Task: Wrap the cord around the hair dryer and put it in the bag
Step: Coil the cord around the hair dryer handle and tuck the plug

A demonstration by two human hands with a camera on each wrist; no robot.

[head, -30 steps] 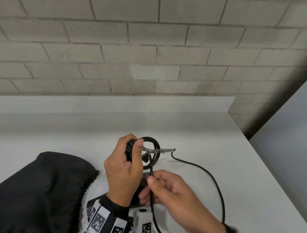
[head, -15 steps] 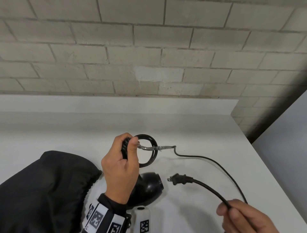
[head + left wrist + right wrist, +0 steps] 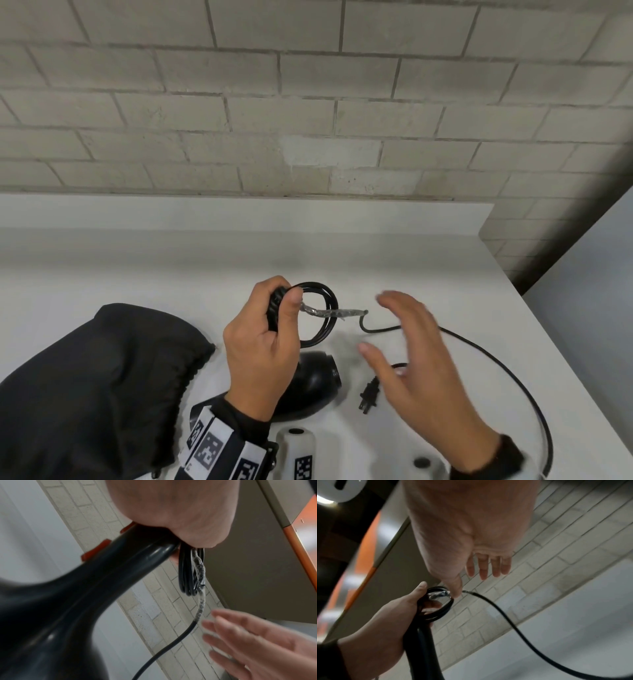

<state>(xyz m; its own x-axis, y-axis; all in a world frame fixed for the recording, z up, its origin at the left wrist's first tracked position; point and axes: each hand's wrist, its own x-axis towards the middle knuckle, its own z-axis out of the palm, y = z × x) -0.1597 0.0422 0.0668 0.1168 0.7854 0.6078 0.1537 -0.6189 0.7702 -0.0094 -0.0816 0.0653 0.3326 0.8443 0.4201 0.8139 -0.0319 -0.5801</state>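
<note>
My left hand [image 3: 263, 346] grips the handle of a black hair dryer [image 3: 308, 380], whose body hangs below over the table; in the left wrist view the dryer [image 3: 68, 601] fills the left side. The thumb pins several loops of black cord [image 3: 325, 315] against the handle end. A stretch wrapped in clear tape [image 3: 329, 312] sticks out rightwards from the loops. The loose cord [image 3: 479, 346] runs in a wide arc over the table to the plug [image 3: 369, 397], which lies flat. My right hand [image 3: 407, 363] hovers open and empty above the cord, just right of the loops.
A black drawstring bag [image 3: 96, 387] lies on the white table [image 3: 171, 267] at the left, its mouth towards the dryer. A brick wall [image 3: 308, 102] stands behind the table. The table's right edge runs diagonally at the right.
My right hand let go of the cord near the plug, which now lies on the table, and moved up and left towards the loops. The left hand has kept its hold.
</note>
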